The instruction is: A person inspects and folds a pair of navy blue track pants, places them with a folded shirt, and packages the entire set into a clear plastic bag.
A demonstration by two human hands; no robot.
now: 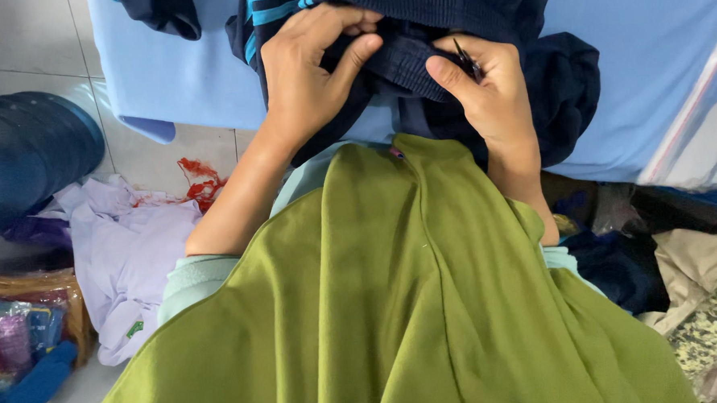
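Head view | my left hand (309,75) pinches navy garment (416,38) ribbing | right hand (491,91) grips small snips (467,62) | risk: blade nicks cloth if ribbing bunches.

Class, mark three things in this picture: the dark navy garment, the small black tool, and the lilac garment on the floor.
dark navy garment (563,80), head view, bunched fabric right of the hands.
small black tool (467,60), head view, its tip.
lilac garment (127,252), head view, middle of the cloth.

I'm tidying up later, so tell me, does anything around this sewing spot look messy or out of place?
Yes. A pale lilac garment lies crumpled on the tiled floor, with a red scrap beside it. More clothes are heaped at the right. Both hands, left and right, grip the navy garment.
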